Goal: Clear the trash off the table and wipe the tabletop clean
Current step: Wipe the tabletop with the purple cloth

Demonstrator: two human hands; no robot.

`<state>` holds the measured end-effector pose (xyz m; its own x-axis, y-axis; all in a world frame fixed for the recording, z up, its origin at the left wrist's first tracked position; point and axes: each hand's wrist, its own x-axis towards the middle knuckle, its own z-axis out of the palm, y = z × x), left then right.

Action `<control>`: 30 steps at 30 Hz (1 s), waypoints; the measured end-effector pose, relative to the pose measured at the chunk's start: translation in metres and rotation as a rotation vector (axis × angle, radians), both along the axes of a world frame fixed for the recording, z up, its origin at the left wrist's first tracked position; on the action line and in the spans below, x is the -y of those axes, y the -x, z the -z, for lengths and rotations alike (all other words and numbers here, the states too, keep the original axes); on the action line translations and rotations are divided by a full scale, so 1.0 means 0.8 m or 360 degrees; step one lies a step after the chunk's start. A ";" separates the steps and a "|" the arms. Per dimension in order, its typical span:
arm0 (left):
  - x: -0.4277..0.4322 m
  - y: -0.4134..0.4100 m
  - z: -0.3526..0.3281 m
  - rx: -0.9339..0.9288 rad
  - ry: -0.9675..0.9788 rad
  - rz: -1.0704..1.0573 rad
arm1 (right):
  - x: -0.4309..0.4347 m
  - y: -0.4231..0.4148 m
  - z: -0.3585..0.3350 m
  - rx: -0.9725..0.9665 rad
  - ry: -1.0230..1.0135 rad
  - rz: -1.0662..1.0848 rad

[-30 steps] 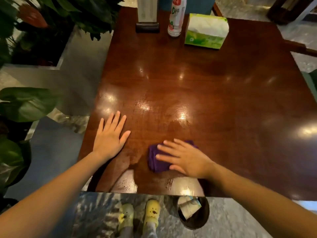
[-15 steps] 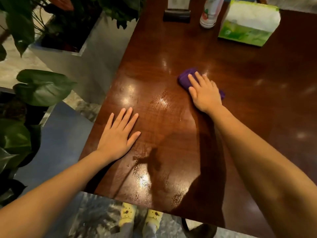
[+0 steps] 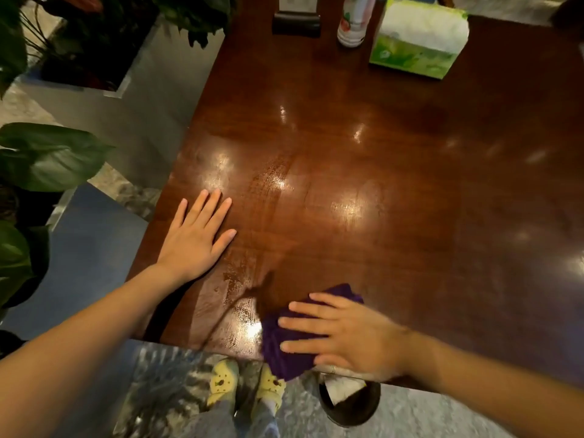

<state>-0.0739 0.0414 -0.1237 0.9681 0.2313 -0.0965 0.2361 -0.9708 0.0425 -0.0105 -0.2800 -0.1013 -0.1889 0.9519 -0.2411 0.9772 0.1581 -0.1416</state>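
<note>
Right hand point(image 3: 344, 336) lay flat, fingers straight, pressing the purple cloth point(image 3: 284, 349) at 6 o'clock on the table point(image 3: 379, 184), cloth's near corner overhanging the edge. Left hand point(image 3: 196, 245) rested open-palmed on the wood at 8 o'clock, holding nothing. Risk, as judged: a pull toward 6 could drag the cloth off the edge (bin point(image 3: 350, 403) sat just below). Open room ran toward 12 and 3. Tissue box point(image 3: 417, 39), bottle point(image 3: 354, 20) and sign holder point(image 3: 295, 23) lined the 12 o'clock edge, well apart from the cloth.
</note>
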 end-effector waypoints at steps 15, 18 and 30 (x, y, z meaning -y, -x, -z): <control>0.000 0.000 0.003 0.0027 0.0049 -0.0032 | 0.023 -0.231 0.005 0.0144 -0.0160 0.1935; 0.000 0.000 0.003 0.0009 0.0049 -0.0036 | 0.035 -0.158 0.004 0.0159 -0.0216 0.1991; -0.008 -0.003 -0.005 -0.0055 0.0320 -0.0004 | -0.135 0.151 0.008 0.0007 -0.0151 0.2110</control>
<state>-0.0714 0.0476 -0.1195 0.9629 0.2066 -0.1739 0.2434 -0.9430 0.2272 -0.1313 -0.1721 -0.1075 0.8896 0.4269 -0.1621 0.3988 -0.8993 -0.1795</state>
